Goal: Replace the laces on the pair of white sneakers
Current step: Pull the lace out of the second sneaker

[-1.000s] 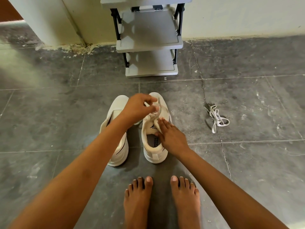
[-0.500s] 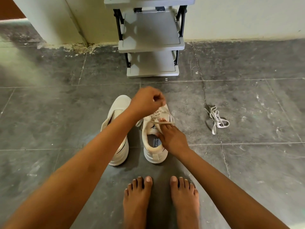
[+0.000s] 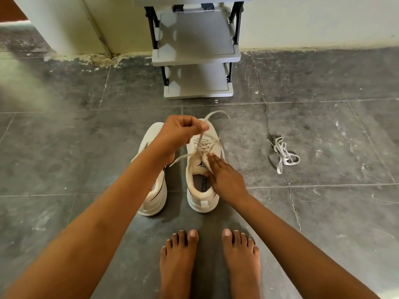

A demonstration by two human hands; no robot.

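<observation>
Rack (image 3: 195,37) beyond sneakers (image 3: 201,203); loose lace (image 3: 284,155) right; left forearm (image 3: 121,201) overlaps one.

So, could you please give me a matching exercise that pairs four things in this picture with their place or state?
1 left hand
2 right hand
3 loose lace
4 grey rack

A lies alone on the floor
B stands against the wall
C pinches a threaded lace
D rests straight fingers on the laced sneaker

Pairs: 1-C, 2-D, 3-A, 4-B
</observation>
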